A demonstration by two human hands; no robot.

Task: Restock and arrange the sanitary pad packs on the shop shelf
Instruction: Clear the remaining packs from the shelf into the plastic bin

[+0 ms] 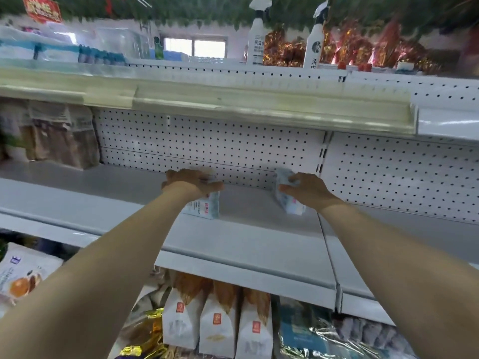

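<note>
Two pale blue and white sanitary pad packs stand on the grey middle shelf (248, 229), near its perforated back wall. My left hand (190, 183) grips the left pack (206, 207) from above, fingers curled over its top. My right hand (307, 189) holds the right pack (286, 195), which leans to the left. The two packs are about a hand's width apart. Much of each pack is covered by my hands.
Brown and white packets (59, 137) stand at the shelf's left end. On the top shelf are spray bottles (256, 35) and blue boxes (59, 51). Below are white bread bags (217, 327) and foil snack packs (324, 332). A shelf joint (328, 244) runs right of my right hand.
</note>
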